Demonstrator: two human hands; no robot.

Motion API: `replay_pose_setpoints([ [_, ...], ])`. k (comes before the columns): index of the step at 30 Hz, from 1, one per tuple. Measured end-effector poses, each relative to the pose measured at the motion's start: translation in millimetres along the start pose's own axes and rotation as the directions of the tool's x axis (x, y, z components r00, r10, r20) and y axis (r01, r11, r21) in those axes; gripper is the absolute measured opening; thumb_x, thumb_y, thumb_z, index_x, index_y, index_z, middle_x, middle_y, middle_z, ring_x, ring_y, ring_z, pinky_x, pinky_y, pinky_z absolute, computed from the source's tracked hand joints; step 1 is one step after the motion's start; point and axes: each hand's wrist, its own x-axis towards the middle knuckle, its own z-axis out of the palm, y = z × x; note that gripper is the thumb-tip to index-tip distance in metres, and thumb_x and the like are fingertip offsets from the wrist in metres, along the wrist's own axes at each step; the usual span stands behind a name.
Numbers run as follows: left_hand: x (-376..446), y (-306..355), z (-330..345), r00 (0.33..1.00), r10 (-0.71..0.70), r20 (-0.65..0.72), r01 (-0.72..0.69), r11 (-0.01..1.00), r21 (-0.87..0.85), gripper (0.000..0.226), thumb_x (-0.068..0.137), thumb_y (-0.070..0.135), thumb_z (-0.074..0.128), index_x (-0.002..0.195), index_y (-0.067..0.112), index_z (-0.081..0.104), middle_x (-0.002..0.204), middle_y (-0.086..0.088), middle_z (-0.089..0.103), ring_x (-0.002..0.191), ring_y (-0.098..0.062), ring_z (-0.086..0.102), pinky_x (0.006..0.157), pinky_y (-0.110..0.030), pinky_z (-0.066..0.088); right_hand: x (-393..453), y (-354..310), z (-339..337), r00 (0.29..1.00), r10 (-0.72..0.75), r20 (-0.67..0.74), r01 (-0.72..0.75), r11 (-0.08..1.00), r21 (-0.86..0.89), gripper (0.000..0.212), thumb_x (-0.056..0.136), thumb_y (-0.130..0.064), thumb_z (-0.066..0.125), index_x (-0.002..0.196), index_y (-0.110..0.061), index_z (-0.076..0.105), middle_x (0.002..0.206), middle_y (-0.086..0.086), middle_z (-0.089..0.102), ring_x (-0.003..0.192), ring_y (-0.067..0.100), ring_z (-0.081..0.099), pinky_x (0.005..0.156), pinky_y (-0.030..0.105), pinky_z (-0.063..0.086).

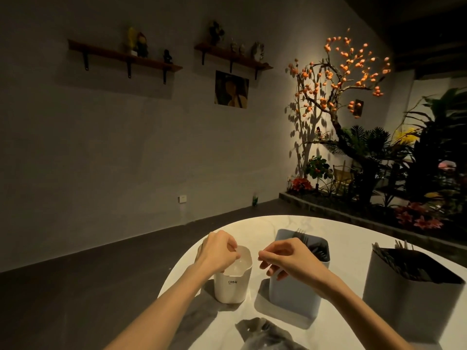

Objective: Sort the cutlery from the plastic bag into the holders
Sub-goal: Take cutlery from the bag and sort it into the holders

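Holding position over the round white table [348,238], your two hands work above three holders set in a row from left to right.

1. White holder [232,284], left, marked CRBW. Your left hand [218,251] is at its far-left rim, fingers curled with the fingertips pinched at the mouth. A pale, translucent item [241,258] sits at the opening against those fingertips; whether it is a piece of cutlery or the holder's inner wall cannot be told. Other contents are not readable.

2. Blue-grey holder [290,296], centre. It contains dark forks [303,237], tines pointing up at the far side of the opening, with more dark cutlery lower inside. Your right hand [288,260] hovers in front of its near-left rim, fingers curled inward with thumb and forefinger tips closed together. Whether anything is held in that pinch cannot be told.

3. Grey holder [406,299], right, well apart from both hands. It is packed with dark utensils [414,263] leaning toward the far left; their type is not clear in the dim light.

The plastic bag [267,335] lies crumpled on the table at the near edge, between your forearms, with dark shapes inside it. Neither hand touches it.
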Motion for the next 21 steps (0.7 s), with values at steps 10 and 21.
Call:
replay_pose_setpoints([
  [10, -56, 79, -43, 0.981, 0.187, 0.051, -0.172, 0.961, -0.215, 0.012, 0.092, 0.023, 0.069, 0.101, 0.025, 0.077, 0.096, 0.008, 0.074, 0.065, -0.011, 0.071, 0.06, -0.023, 0.06, -65, -33, -47, 0.999, -0.013, -0.052, 0.013, 1.0, 0.001, 0.021, 0.092, -0.038, 0.069, 0.099, -0.02, 0.076, 0.088, -0.005, 0.078, 0.083, 0.013, 0.075, 0.07, 0.024, 0.06],
  [21, -216, 195, -4, 0.905, 0.341, 0.255, -0.219, 0.886, -0.408, 0.025, 0.092, 0.038, 0.07, 0.116, 0.03, 0.072, 0.109, 0.011, 0.07, 0.102, -0.005, 0.063, 0.092, -0.03, 0.057, -248, -9, -93, 0.985, 0.092, -0.149, -0.094, 0.995, -0.009, 0.031, 0.091, -0.044, 0.068, 0.089, -0.015, 0.078, 0.069, 0.006, 0.068, 0.058, 0.01, 0.057, 0.052, 0.019, 0.045],
])
